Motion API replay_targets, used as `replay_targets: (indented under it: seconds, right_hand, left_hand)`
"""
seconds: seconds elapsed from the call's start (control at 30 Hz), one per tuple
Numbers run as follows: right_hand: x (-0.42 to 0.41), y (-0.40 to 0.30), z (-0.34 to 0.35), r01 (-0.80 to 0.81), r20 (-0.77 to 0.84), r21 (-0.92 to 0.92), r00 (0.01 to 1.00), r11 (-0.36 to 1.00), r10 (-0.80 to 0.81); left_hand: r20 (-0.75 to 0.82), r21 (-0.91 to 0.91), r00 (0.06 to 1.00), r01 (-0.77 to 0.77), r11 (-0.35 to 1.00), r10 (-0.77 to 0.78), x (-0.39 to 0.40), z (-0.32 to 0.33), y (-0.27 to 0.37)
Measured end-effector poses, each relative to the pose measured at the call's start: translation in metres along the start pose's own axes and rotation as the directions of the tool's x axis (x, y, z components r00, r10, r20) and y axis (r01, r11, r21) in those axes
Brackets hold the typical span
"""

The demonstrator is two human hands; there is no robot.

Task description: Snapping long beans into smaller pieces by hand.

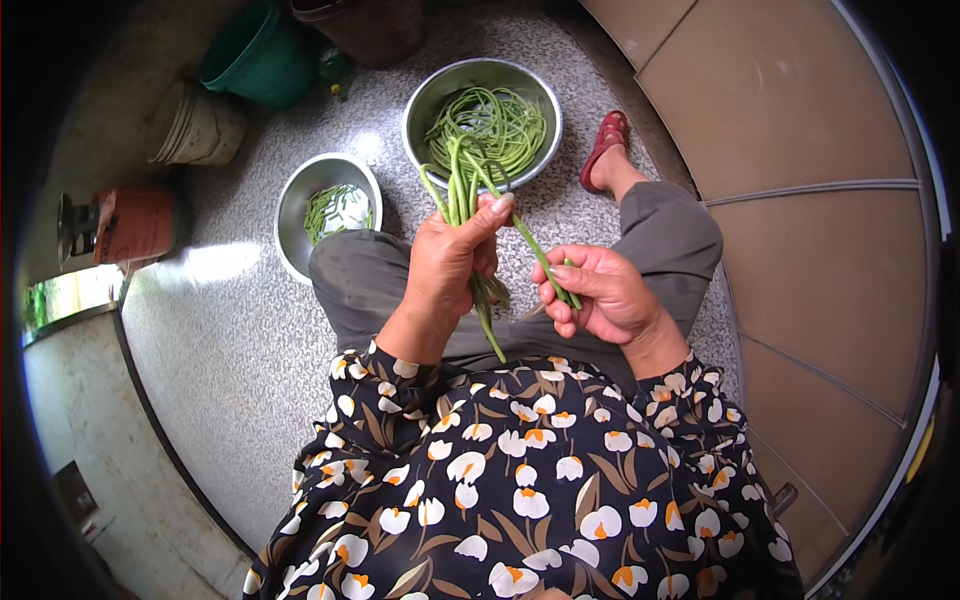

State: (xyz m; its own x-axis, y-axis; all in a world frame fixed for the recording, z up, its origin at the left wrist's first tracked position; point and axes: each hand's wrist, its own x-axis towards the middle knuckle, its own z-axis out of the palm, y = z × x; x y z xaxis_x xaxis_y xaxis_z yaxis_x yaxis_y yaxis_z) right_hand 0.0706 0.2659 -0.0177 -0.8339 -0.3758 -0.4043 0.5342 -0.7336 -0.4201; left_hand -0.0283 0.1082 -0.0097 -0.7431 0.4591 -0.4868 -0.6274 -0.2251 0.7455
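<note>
My left hand point(454, 251) grips a bundle of long green beans point(457, 180), their looped upper parts rising above the fist and loose ends hanging below it. Between the thumb and fingers of my right hand point(600, 289) are the end of one long bean and some short bean pieces point(568, 292). That bean slants from the left hand down to the right. Beyond the hands, a large metal basin point(412, 124) holds a coil of long green beans point(517, 127). At the left, beside my knee, a smaller metal basin point(283, 214) contains short cut bean pieces point(326, 210).
A green plastic bucket point(262, 64), a brown bucket point(367, 30) and stacked pale buckets point(202, 127) stand at the upper left. Below them is a red-orange container point(135, 225). Brown panels point(825, 247) line the right side. My foot wears a red shoe point(606, 146).
</note>
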Motion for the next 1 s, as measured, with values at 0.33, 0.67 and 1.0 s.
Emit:
replay_targets:
  seconds: [0.33,0.67,1.0]
  right_hand:
    - [-0.002,0.002,0.001,-0.052,0.009,-0.082,0.999,0.995,0.052]
    - [0.026,0.023,-0.035,-0.053,-0.278,-0.514,0.954,0.856,-0.108]
    - [0.032,0.017,-0.049,-0.065,-0.301,-0.329,0.953,0.942,-0.039]
  left_hand:
    - [-0.024,0.121,0.997,-0.073,0.990,0.076,-0.005,0.006,0.007]
    - [0.154,0.417,0.922,-0.386,0.823,0.355,-0.015,0.010,0.000]
    - [0.055,0.145,0.994,-0.096,0.985,0.089,-0.020,0.018,0.016]
